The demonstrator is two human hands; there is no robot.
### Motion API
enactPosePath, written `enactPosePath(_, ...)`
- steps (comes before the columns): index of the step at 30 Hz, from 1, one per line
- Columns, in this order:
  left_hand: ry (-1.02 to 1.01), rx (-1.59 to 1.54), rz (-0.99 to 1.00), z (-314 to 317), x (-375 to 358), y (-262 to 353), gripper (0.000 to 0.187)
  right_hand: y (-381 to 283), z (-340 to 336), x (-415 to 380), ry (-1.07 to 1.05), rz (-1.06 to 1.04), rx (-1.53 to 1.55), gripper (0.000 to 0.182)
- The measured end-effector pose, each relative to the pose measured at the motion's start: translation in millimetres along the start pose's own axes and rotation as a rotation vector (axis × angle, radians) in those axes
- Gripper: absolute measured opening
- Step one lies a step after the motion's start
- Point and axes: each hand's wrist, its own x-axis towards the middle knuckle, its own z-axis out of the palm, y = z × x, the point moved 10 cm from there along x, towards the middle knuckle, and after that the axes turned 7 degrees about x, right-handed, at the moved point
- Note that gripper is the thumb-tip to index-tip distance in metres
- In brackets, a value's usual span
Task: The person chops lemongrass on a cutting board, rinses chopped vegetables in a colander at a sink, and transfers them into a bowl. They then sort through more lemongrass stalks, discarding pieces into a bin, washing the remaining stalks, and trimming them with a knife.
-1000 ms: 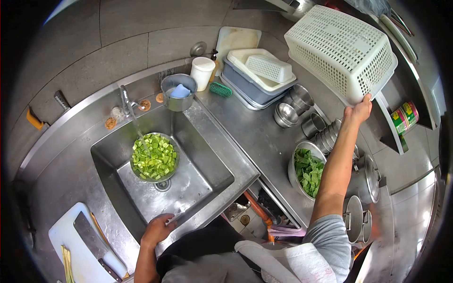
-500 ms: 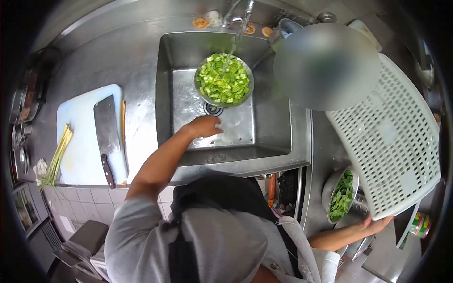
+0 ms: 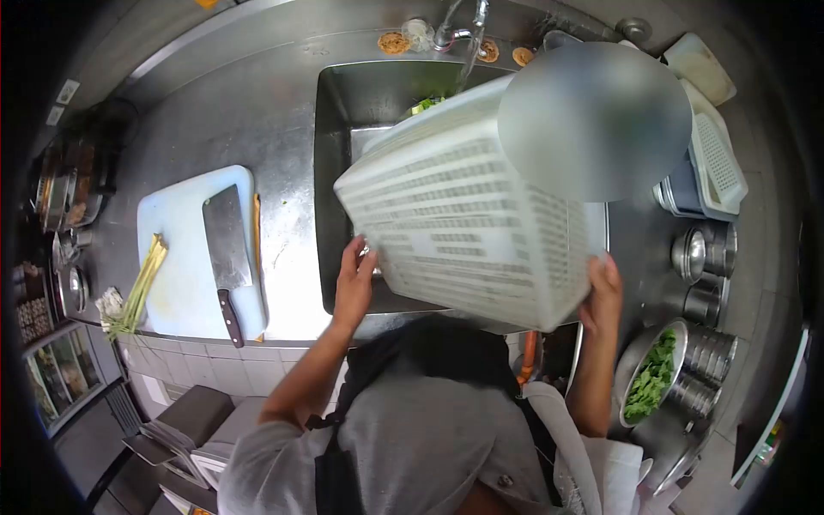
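I hold a large white perforated plastic basket (image 3: 463,223) tilted over the steel sink (image 3: 335,129). My left hand (image 3: 354,279) grips its near left edge. My right hand (image 3: 603,290) grips its near right corner. The basket hides most of the sink; only a little of the chopped green vegetables (image 3: 427,105) shows past its far edge. Water runs from the faucet (image 3: 459,26) above.
A white cutting board (image 3: 184,249) with a cleaver (image 3: 226,245) and green stalks (image 3: 142,283) lies left of the sink. To the right are stacked steel cups (image 3: 704,257), a bowl of leafy greens (image 3: 652,373) and a grey tub (image 3: 699,176) holding a small white basket.
The basket came off the high shelf on the right and now sits over the sink. My left hand left the sink and took its left edge; my right hand stays on it.
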Motion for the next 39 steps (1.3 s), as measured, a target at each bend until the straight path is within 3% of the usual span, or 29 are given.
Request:
enactPosePath(4, -0.031, 0.070, 0.112, 5, -28, -3, 0.062, 56, 60, 51, -0.104, 0.077, -0.150, 0.027)
enactPosePath(5, -0.048, 0.052, 0.056, 16, -38, 15, 0.065, 71, 77, 56, -0.092, 0.093, -0.127, 0.025)
enactPosePath(7, -0.067, 0.268, 0.250, 28, -38, 24, 0.070, 99, 117, 60, -0.144, 0.179, -0.065, 0.025)
enactPosePath(10, 0.074, 0.354, 0.429, 40, -54, 63, 0.075, 143, 200, 60, -0.244, 0.235, 0.226, 0.036)
enactPosePath(13, 0.259, 0.566, 0.536, 32, -67, 88, 0.081, 134, 289, 36, -0.601, 0.202, 0.182, 0.054)
enactPosePath(14, 0.307, 0.516, 0.564, 28, -70, 95, 0.067, 133, 291, 37, -0.626, 0.111, 0.050, 0.053)
enactPosePath(16, 0.120, 0.402, 0.434, 28, -55, 61, 0.055, 152, 281, 55, -0.599, -0.084, -0.035, 0.048)
enactPosePath(17, 0.032, 0.344, 0.367, 28, -49, 47, 0.050, 159, 259, 74, -0.527, -0.071, -0.106, 0.046)
enactPosePath(18, 0.055, 0.339, 0.345, 39, -48, 57, 0.036, 157, 235, 97, -0.464, -0.105, -0.184, 0.041)
enactPosePath(19, -0.004, 0.310, 0.274, 52, -44, 58, 0.039, 172, 202, 129, -0.384, -0.143, -0.134, 0.040)
enactPosePath(20, -0.069, 0.358, 0.308, 68, -40, 70, 0.043, 171, 166, 161, -0.273, -0.234, -0.361, 0.034)
enactPosePath(21, -0.132, 0.401, 0.342, 86, -31, 79, 0.047, 189, 121, 200, -0.100, -0.283, -0.305, 0.027)
enactPosePath(22, -0.130, 0.341, 0.287, 98, -14, 76, 0.051, 180, 92, 222, 0.015, -0.222, -0.398, 0.025)
enactPosePath(24, -0.125, 0.222, 0.172, 125, 21, 71, 0.059, 177, 47, 280, 0.134, -0.300, -0.587, 0.028)
enactPosePath(27, 0.176, -0.100, -0.113, 133, 100, 16, 0.066, 174, 31, 339, 0.174, -0.226, -0.858, 0.035)
enactPosePath(30, 0.413, -0.051, -0.279, 113, 162, -45, 0.063, 180, 31, 379, 0.215, -0.256, -1.041, 0.040)
enactPosePath(33, 0.398, -0.235, -0.532, 122, 179, -75, 0.057, 192, 41, 412, 0.162, -0.156, -1.056, 0.044)
enactPosePath(36, 0.399, -0.280, -0.477, 123, 198, -79, 0.048, 213, 54, 438, 0.075, -0.055, -0.909, 0.049)
enactPosePath(39, 0.367, -0.269, -0.504, 119, 211, -86, 0.040, 219, 66, 437, 0.042, -0.001, -0.971, 0.054)
